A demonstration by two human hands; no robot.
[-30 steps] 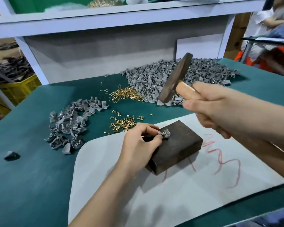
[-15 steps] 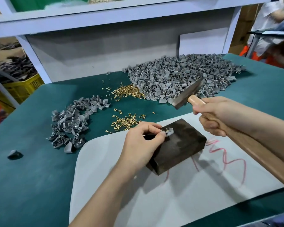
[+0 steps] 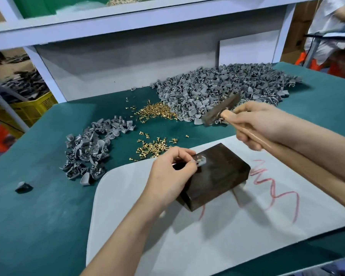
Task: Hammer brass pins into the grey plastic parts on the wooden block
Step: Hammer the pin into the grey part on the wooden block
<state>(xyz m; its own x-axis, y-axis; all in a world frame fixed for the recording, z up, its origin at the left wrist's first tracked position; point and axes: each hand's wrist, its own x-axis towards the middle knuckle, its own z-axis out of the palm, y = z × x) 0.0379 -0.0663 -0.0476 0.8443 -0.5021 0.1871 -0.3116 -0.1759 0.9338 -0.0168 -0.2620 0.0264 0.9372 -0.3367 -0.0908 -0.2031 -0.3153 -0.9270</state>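
Left grip (image 3: 167, 174) pinches the grey part (image 3: 201, 160) atop the wooden block (image 3: 221, 176); right grip (image 3: 267, 126), wrapped round the hammer (image 3: 220, 112), hovers above-right of it. Best strike squarely, clear of that pinch.

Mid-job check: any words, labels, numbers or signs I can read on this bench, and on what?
None readable.
The red squiggle on the white sheet is a scribble, not letters.
The hammer, wooden block and yellow crate show no print.

Left hand (image 3: 167, 176) on grey part (image 3: 202, 160) atop wooden block (image 3: 217, 176), right hand (image 3: 263, 124) around blurred, seemingly raised hammer (image 3: 221, 112).
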